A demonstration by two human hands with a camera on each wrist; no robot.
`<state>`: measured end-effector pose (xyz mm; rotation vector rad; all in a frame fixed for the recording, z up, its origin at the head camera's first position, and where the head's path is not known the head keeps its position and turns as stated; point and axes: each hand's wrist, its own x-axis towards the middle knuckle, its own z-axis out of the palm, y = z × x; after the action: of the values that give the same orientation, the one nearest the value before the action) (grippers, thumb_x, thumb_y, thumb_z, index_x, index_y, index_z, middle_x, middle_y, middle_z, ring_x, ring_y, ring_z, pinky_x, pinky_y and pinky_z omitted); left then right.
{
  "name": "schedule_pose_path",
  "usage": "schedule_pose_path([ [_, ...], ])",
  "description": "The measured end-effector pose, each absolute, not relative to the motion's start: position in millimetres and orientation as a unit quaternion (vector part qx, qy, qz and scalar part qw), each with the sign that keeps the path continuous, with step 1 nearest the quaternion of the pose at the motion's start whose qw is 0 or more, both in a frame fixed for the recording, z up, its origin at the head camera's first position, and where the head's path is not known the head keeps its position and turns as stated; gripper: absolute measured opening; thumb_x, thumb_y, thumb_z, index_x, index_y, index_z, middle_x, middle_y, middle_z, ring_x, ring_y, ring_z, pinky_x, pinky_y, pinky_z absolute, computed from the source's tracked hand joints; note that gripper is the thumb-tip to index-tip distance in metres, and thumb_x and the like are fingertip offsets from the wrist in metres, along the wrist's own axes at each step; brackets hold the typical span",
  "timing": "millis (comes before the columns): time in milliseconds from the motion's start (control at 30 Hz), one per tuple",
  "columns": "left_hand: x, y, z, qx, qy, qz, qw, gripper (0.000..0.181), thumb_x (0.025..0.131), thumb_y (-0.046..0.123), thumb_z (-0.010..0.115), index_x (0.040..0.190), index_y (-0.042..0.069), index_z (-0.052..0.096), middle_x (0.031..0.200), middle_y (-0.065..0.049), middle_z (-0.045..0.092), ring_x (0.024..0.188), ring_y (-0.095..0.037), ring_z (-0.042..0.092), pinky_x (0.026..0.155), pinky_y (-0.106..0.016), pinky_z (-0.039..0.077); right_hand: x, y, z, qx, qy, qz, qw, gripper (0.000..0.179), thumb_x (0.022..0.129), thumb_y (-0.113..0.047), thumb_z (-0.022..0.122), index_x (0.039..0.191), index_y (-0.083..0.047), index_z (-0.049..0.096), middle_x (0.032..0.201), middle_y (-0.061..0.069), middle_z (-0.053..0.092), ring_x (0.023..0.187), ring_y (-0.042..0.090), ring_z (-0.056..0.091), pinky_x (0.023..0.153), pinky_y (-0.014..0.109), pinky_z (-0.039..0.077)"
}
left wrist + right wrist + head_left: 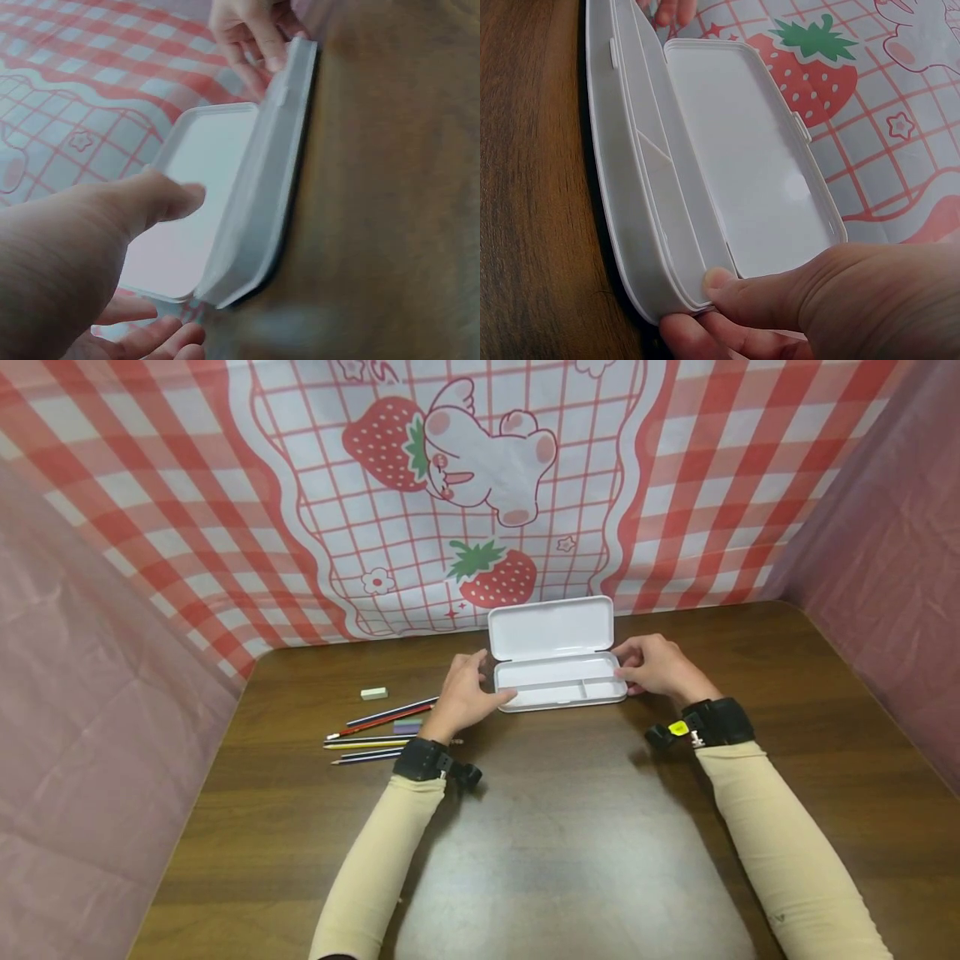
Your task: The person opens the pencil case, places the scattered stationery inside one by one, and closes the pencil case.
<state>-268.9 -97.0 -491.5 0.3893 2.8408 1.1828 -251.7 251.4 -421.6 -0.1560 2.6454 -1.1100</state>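
Observation:
A white pencil case [551, 628] stands on the table with its lid raised, and its divided inside shows no contents. At the right end, my right hand [660, 667] pinches the case, thumb [724, 283] on the rim and fingers under the corner. My left hand [463, 695] is at the other end with thumb and fingers spread around the corner. In the left wrist view its thumb [180, 201] overlaps the lid, and the fingers hang apart from the case.
Several pencils [367, 742] lie left of the case, partly hidden by the left wrist. Among them is a small green and purple block [407, 726]. A white eraser [374, 693] lies behind them. A strawberry-print cloth [390, 552] hangs along the table's back edge.

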Motion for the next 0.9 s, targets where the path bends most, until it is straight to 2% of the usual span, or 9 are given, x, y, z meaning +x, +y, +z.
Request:
schedule_pose_path([
  [267,-294,-117,-507,0.092,0.919,0.376,-0.074,0.079,0.096,0.047,0.083,0.162,0.013,0.059,0.15,-0.013,0.062,0.126,-0.023,0.073,0.108,-0.046,0.059,-253,253,-421,-0.05,0.913,-0.38,0.141,0.045,0.106,-0.006,0.075,0.147,0.01,0.064,0.107,0.024,0.073,0.075,0.014,0.071,0.066,0.023,0.063],
  [533,-303,-128,-512,0.091,0.908,0.393,-0.11,0.063,0.097,0.043,0.081,0.154,0.019,0.069,0.143,-0.006,0.072,0.126,-0.02,0.074,0.105,-0.04,0.063,-253,254,-421,-0.053,0.914,-0.377,0.136,0.045,0.105,-0.005,0.077,0.146,0.011,0.065,0.105,0.024,0.074,0.074,0.013,0.072,0.066,0.023,0.064],
  [733,-299,-136,-505,0.082,0.926,0.348,-0.124,0.059,0.098,0.043,0.078,0.149,0.014,0.072,0.151,-0.01,0.073,0.14,-0.031,0.07,0.118,-0.048,0.055,-252,253,-421,-0.051,0.915,-0.376,0.139,0.046,0.105,-0.006,0.077,0.147,0.01,0.065,0.108,0.026,0.075,0.075,0.014,0.072,0.067,0.022,0.063],
  [900,-298,-146,-500,0.047,0.93,0.335,-0.142,0.058,0.096,0.04,0.078,0.146,0.011,0.074,0.149,-0.014,0.074,0.143,-0.039,0.068,0.122,-0.053,0.053,-252,253,-422,-0.049,0.914,-0.376,0.141,0.046,0.105,-0.007,0.077,0.147,0.009,0.064,0.109,0.026,0.074,0.075,0.015,0.072,0.067,0.023,0.064],
])
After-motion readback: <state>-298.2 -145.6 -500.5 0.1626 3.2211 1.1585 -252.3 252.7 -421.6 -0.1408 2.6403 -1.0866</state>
